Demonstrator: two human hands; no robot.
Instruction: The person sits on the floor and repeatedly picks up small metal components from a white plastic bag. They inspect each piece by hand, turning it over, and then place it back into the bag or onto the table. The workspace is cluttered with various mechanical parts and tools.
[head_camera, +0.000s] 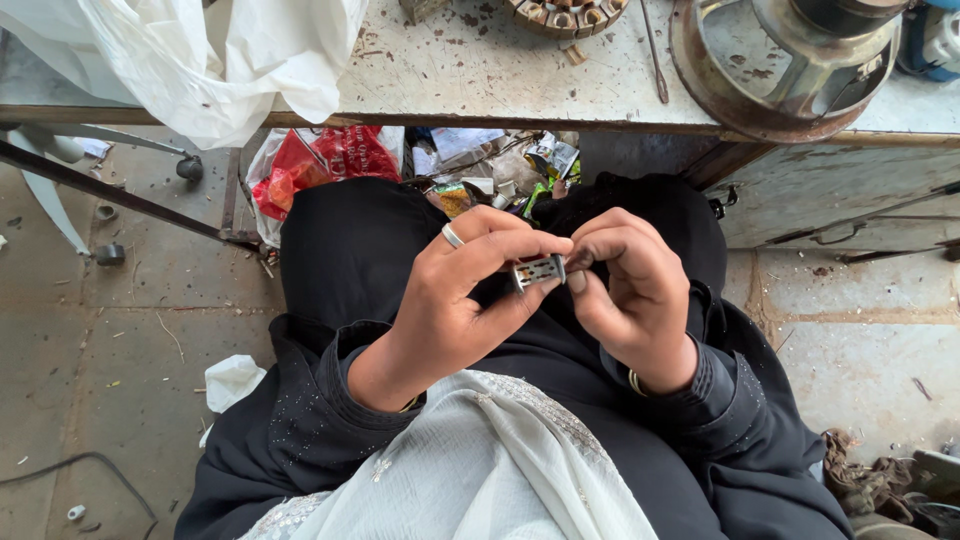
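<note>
Head view: the left hand (450, 290) pinches a small metal part (539, 270) over the lap, and the right hand (625, 285) closes its grip on the part's right end; its fingertips hide that end. Far off, under the tabletop (480, 70), lies a crumpled red packet (315, 165). A white bag (220, 60) is cut off top left.

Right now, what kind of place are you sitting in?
Probably a small repair workshop: a scuffed workbench holds a rusty speaker frame and a motor winding, while both hands hold a small metal part.
</note>
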